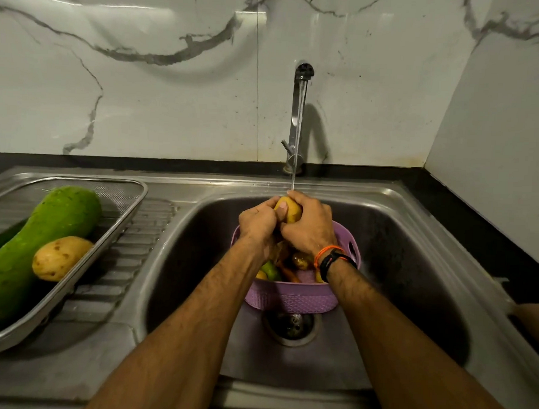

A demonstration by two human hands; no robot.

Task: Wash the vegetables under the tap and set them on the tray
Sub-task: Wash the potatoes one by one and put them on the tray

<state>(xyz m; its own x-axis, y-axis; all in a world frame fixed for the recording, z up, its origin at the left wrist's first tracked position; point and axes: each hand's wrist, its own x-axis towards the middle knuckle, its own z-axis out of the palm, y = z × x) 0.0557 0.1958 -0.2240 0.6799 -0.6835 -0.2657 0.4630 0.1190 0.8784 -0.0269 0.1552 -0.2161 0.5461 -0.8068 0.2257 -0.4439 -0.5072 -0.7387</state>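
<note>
Two hands, left hand (258,224) and right hand (310,226), clasp one potato (289,209) at frame centre, fingers curled round it, under the tap (298,119) stream. Below them, lilac basket (292,296) in the sink (415,241) holds several mixed vegetables, partly hidden by wrists. Steel tray (112,228), left of frame: one bottle gourd (34,249), one second potato (59,257) touching it.

Bare forearms, no sleeves; right wrist (332,259) wears black band plus thin orange cord bracelet.
</note>
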